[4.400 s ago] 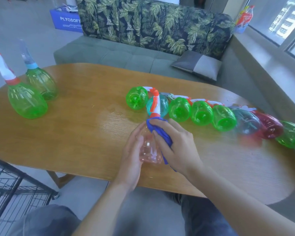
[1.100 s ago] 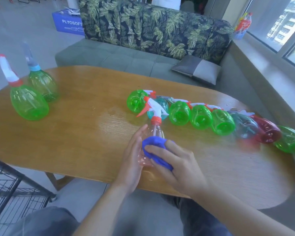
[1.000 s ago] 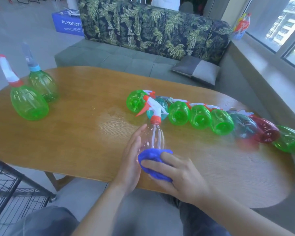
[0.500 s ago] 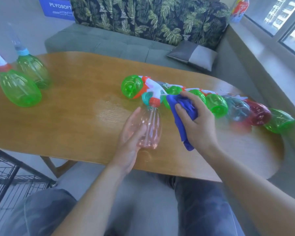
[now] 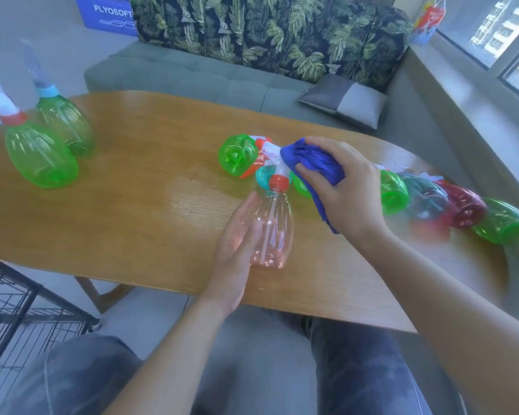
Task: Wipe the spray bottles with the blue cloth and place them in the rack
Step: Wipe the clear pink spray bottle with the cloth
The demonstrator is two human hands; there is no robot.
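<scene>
Blue cloth [image 5: 313,163] gripped in right hand [image 5: 342,187] over pink bottle [image 5: 271,232].

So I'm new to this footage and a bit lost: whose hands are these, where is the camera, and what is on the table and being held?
No machine here: a person wears a camera on the head, looking down at their own hands. The left hand holds a clear pinkish spray bottle upright on the wooden table. The right hand has its grip on a blue cloth, pressed against the bottle's spray head. Behind lies a row of bottles on their sides, mostly green. Two green bottles stand at far left. A black wire rack sits at lower left beside the table.
</scene>
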